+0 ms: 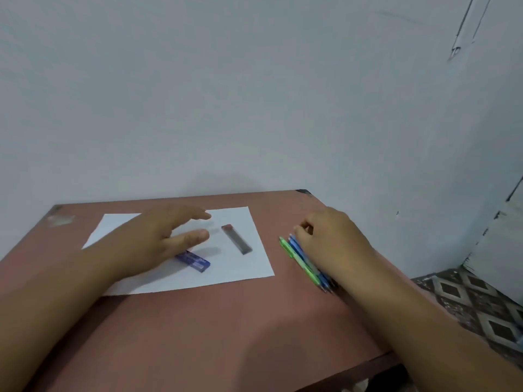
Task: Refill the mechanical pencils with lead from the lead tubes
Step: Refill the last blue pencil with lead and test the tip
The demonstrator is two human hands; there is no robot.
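- Left hand [158, 239] reaches forward from the lower left, palm down, fingers straight and spread, thumb out.
- Right hand [328, 239] comes in from the lower right, knuckles up, fingers curled under, forearm bare.

a reddish-brown table [215, 329] stands pushed against a plain pale grey-white wall [226, 94], its far right corner [303, 192] capped in something dark and a worn, whitish patch [60, 219] near its far left corner. to the right a second pale wall [424, 165] meets the first, with thin dark lines [464, 26] running down its upper part (too blurred to tell what they are). below that, the floor [464, 304] shows patterned tiles of dark diamonds in lighter frames, and the light is soft and even.
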